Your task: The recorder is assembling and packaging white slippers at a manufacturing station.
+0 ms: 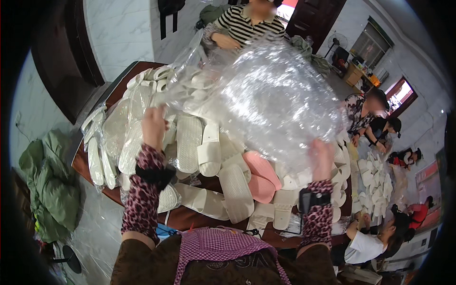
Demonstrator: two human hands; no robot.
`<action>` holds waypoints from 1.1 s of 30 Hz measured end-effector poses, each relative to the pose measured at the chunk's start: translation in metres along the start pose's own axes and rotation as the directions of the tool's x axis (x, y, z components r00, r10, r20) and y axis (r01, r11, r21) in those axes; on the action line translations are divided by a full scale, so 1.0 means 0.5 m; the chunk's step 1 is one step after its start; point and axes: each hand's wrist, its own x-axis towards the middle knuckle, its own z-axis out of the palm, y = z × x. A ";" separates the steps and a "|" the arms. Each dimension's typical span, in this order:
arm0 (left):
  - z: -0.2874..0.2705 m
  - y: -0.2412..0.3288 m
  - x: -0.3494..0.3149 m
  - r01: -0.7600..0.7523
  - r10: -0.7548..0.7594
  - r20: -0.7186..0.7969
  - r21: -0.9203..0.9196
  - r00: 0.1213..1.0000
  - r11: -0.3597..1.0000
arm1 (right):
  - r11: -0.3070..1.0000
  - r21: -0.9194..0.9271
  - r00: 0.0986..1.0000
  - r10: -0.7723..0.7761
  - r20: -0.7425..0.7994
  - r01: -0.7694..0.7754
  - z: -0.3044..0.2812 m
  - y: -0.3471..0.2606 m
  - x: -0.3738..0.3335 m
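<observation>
A large, crumpled clear plastic bag [280,90] is spread in the air over the table, shiny with reflected light. At its left edge my left hand [154,127] is closed, its fingers curled on the thin film. My right hand [322,156], a little blurred, grips the lower right edge of the same bag. Beneath lie many white slippers [209,152], some in clear wrapping, such as the wrapped slippers [128,118] at the left. A pair of pink slippers [259,175] lies among the white ones between my forearms. The bag hides part of the pile.
Across the brown-topped table [109,194] stands a person in a striped shirt [237,26]. More people work at the right beside another heap of white slippers [373,185]. Green sacks [54,190] lie on the floor at the left, near a dark door [64,61].
</observation>
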 end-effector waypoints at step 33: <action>0.363 -0.005 -0.422 -0.967 0.187 0.972 0.098 0.144 0.236 | 0.869 0.380 0.949 0.281 0.146 -0.316 -0.063 0.213 -0.130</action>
